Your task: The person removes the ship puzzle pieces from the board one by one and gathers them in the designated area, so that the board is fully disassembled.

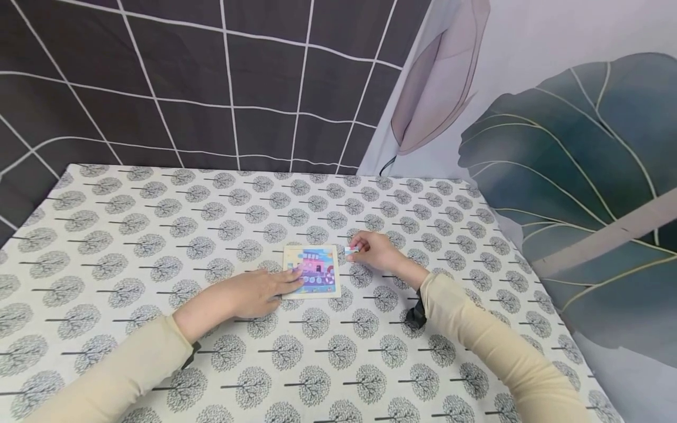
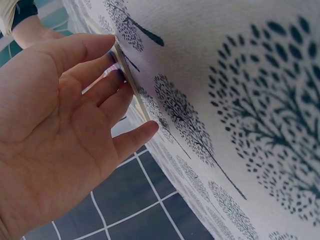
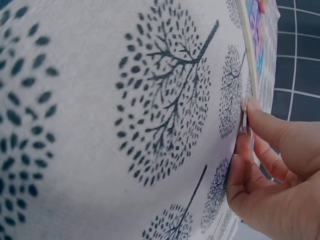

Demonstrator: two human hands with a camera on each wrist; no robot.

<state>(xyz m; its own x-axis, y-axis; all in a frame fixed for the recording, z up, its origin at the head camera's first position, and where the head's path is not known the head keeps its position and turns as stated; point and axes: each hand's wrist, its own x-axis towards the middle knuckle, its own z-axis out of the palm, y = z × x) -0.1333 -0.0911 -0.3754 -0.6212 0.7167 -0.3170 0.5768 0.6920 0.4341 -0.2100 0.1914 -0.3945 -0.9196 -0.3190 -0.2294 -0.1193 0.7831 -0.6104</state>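
Note:
A small square picture puzzle (image 1: 321,282) with a pale frame and a pink building on it lies flat on the table. My left hand (image 1: 256,292) rests on its left side, the extended fingers over the picture. In the left wrist view the fingertips of the left hand (image 2: 75,110) meet the frame's thin edge (image 2: 134,90). Just off the frame's right side, my right hand (image 1: 376,251) pinches a small flat puzzle piece (image 1: 351,250) between thumb and fingers. Seen from the right wrist, the piece (image 3: 244,114) is nearly edge-on, close to the frame (image 3: 250,55).
A white cloth (image 1: 317,364) printed with dark trees covers the table. Behind the table hangs a dark cloth with white grid lines (image 1: 185,76). On the right is a pale backdrop with large painted leaves (image 1: 571,153).

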